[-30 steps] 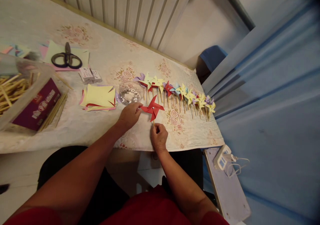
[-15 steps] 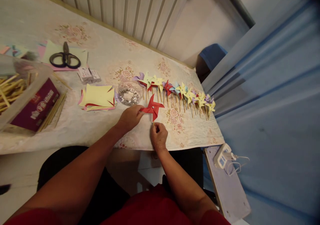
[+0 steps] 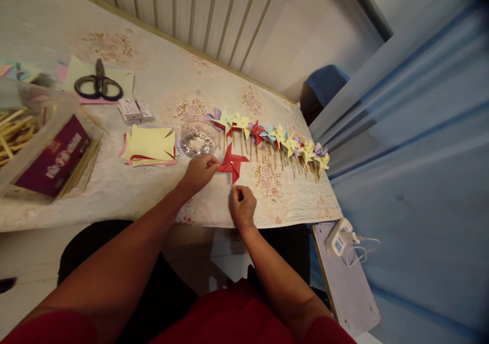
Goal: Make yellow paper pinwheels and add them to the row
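A red paper pinwheel (image 3: 232, 164) with a silver pin at its centre stands over the front part of the table. My right hand (image 3: 243, 205) is closed round its thin wooden stick, just below the paper blades; most of the stick is hidden in the fist. The fingers of my left hand (image 3: 201, 174) are pinched together at the tip of the left blade. Behind my left hand is a clear round dish of silver pins (image 3: 197, 144). Finished pinwheels (image 3: 280, 136) in yellow, red, blue and purple lie in a row to the right.
Left of the dish lie a stack of cut paper squares (image 3: 151, 144), small white boxes (image 3: 135, 111) and black-handled scissors (image 3: 99, 83) on paper. A clear bin of sticks (image 3: 57, 160) stands at far left. A power strip (image 3: 339, 238) rests on a stool beyond the table's right edge.
The red pinwheel has turned and shifted slightly left and up. My left hand's fingers have drawn in at its left blade; my right hand keeps its hold on the stick.
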Motion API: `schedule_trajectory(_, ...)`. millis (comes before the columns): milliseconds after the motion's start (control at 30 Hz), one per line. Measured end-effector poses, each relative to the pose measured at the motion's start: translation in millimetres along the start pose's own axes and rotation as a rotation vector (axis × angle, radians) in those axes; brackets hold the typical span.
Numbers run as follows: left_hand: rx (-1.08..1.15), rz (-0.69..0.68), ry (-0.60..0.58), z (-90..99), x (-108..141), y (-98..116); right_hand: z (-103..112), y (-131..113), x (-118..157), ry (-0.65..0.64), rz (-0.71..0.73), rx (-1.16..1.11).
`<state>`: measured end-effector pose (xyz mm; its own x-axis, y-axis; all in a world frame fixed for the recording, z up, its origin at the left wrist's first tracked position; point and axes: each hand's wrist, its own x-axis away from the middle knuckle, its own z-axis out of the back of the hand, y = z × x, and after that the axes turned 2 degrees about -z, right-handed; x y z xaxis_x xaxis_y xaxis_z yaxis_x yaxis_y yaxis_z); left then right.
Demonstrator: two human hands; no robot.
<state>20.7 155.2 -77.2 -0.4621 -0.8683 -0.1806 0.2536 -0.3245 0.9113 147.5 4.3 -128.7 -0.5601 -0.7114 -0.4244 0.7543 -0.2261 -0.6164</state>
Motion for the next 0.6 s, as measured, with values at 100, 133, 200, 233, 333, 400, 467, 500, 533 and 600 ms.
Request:
schedule_trajectory(100, 0.016, 0.004, 0.003, 1.8, 1.0, 1.7, 0.2, -0.4, -0.3, 0.001, -0.007, 0.000)
schedule_trajectory(133, 0.018, 0.012, -0.001, 2.5, 1.1, 2.4, 0.3, -0.6, -0.3, 0.003, -0.007, -0.001)
schedule_trajectory(200, 0.011, 0.036, -0.017, 3.8, 1.1, 3.7, 0.4, -0.6, -0.3, -0.001, 0.001, -0.002)
schedule_trajectory(233, 0.007, 0.049, -0.025, 4.2, 0.9, 4.2, 0.4, -0.4, -0.2, -0.003, 0.007, 0.000)
schedule_trajectory(333, 0.006, 0.088, -0.036, 4.2, -0.2, 4.6, 0.4, 1.0, 0.2, -0.013, 0.023, 0.013)
schedule_trajectory(400, 0.010, 0.115, -0.037, 3.4, -1.0, 4.0, 0.2, 2.3, 0.3, -0.014, 0.028, 0.020)
schedule_trajectory(467, 0.004, 0.141, -0.033, 2.3, -1.4, 3.1, -0.1, 3.5, 0.3, -0.016, 0.032, 0.018)
schedule_trajectory(500, 0.007, 0.156, -0.033, 1.7, -1.3, 2.6, -0.3, 3.8, 0.2, -0.014, 0.032, 0.015)
schedule_trajectory(533, 0.019, 0.174, -0.034, 1.0, -1.0, 2.1, -0.4, 3.9, 0.2, -0.014, 0.033, 0.012)
schedule_trajectory(600, 0.067, 0.211, -0.043, -0.2, -0.3, 1.5, -0.3, 3.5, 0.3, -0.013, 0.029, 0.010)
